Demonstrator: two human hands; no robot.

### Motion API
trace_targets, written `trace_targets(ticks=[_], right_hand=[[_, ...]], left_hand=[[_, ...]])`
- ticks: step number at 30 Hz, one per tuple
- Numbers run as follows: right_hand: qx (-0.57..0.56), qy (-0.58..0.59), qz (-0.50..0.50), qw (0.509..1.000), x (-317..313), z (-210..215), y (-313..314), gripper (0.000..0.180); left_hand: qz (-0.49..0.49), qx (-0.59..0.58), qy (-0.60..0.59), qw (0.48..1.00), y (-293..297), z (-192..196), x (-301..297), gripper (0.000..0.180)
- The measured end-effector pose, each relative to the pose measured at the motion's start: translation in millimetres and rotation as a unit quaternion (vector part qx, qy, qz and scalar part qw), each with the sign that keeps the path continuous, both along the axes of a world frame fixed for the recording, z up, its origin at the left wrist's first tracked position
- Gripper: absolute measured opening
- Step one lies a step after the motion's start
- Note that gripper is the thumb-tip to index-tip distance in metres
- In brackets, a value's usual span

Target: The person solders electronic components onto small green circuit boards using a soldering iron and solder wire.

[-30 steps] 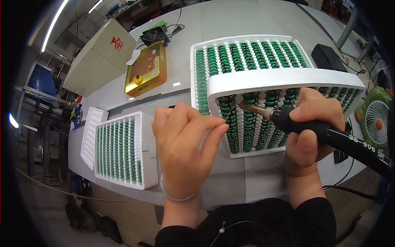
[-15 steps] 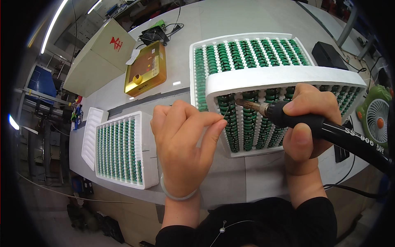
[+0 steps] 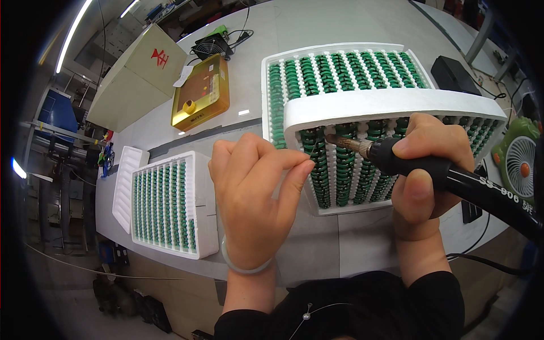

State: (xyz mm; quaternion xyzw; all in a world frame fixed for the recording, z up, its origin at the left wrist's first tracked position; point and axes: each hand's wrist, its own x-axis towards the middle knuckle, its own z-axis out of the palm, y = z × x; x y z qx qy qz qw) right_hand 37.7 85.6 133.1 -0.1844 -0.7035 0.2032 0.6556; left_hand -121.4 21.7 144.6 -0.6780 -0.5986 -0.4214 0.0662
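Note:
My right hand [image 3: 433, 144] is wrapped round the black handle of a soldering iron [image 3: 481, 187]. The iron's brown tip reaches left to the upper part of a tilted white foam tray [image 3: 391, 105], close to its left-hand rows. Green ring-shaped coils [image 3: 344, 175] fill this tray in rows. My left hand [image 3: 249, 198] pinches a thin solder wire [image 3: 313, 152] between thumb and forefinger, its end close to the iron's tip. Whether tip and wire touch a coil is too small to tell.
Behind the tilted tray lies another foam tray of green coils [image 3: 309, 73]. A smaller filled tray [image 3: 164, 204] stands at left beside an unfilled white tray [image 3: 127, 187]. Further back are a yellow box [image 3: 201, 93], a black fan [image 3: 211, 48] and, at right, a green fan [image 3: 521, 161].
Both hands have shifted very slightly to the right, the iron and wire with them. The grips are the same.

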Motion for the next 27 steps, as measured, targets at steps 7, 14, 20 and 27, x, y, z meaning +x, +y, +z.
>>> trace_targets(ticks=[7, 14, 20, 27], right_hand=[[0.01, -0.001, -0.011, 1.0, -1, 1, 0, 0.045], [0.023, -0.001, -0.016, 1.0, 1, -2, 2, 0.043], [0.033, 0.063, -0.012, 0.997, 9, 6, -6, 0.036], [0.084, 0.071, -0.023, 0.994, 5, 7, -15, 0.032]], left_hand=[[-0.008, -0.003, -0.006, 1.0, 1, 0, 0, 0.008], [0.005, 0.002, -0.012, 1.0, -5, 4, -5, 0.009], [0.013, -0.006, -0.029, 0.999, -14, 14, -14, 0.01], [-0.033, -0.036, -0.011, 0.999, -12, 13, -19, 0.009]])
